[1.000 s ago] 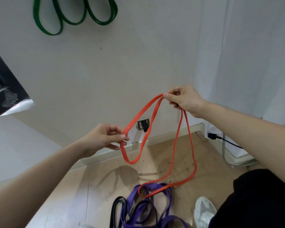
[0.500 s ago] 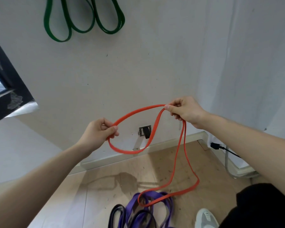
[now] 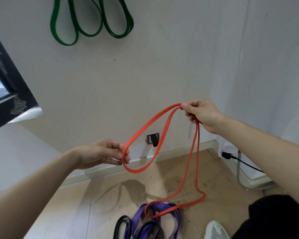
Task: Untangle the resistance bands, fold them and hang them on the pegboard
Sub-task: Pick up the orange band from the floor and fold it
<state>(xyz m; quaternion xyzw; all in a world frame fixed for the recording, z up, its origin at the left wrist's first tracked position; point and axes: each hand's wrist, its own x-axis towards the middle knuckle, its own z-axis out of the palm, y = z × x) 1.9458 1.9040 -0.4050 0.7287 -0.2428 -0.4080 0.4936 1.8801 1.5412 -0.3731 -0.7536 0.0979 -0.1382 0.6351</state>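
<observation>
An orange resistance band stretches between both hands. My right hand pinches its upper bend, higher and to the right. My left hand grips one side of a loop that sags below it. A long loop of the band drops from my right hand to the floor and rests on a purple band. A black band lies tangled beside the purple one. A green band hangs folded in loops on the white wall board at the top.
A wall socket with a black plug sits low on the wall. A black cable runs from a white unit at the right. My grey shoe and dark trouser leg are at the bottom right. A dark window frame is at the left.
My left hand has dropped lower and closer to me with the band, so the loop between the hands now slants steeply. The view has tilted, showing more of the green band.
</observation>
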